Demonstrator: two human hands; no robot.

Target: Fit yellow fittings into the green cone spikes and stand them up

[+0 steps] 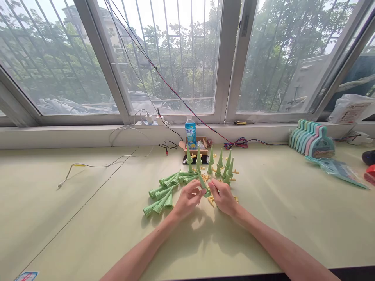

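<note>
My left hand (pixel 190 197) is closed on a green cone-shaped watering spike (pixel 202 182), which leans with its tip up and to the left. My right hand (pixel 222 195) is pinched beside the spike's wide base; what its fingers hold is hidden. To the left lies a pile of green spikes (pixel 159 205) on their sides. Behind my hands several spikes with small yellow valves (pixel 219 162) in their sides stand upright on their wide ends. Loose yellow valves (pixel 211 201) lie under and around my right hand.
A bottle of blue liquid (pixel 190 132) and an open cardboard box (pixel 202 143) stand at the back, with a dark phone (pixel 184 160) in front. Coiled cable (pixel 236 143) lies near the sill. Dustpan sets (pixel 312 138) stand at the right; a thin grey cable (pixel 102 166) crosses the left.
</note>
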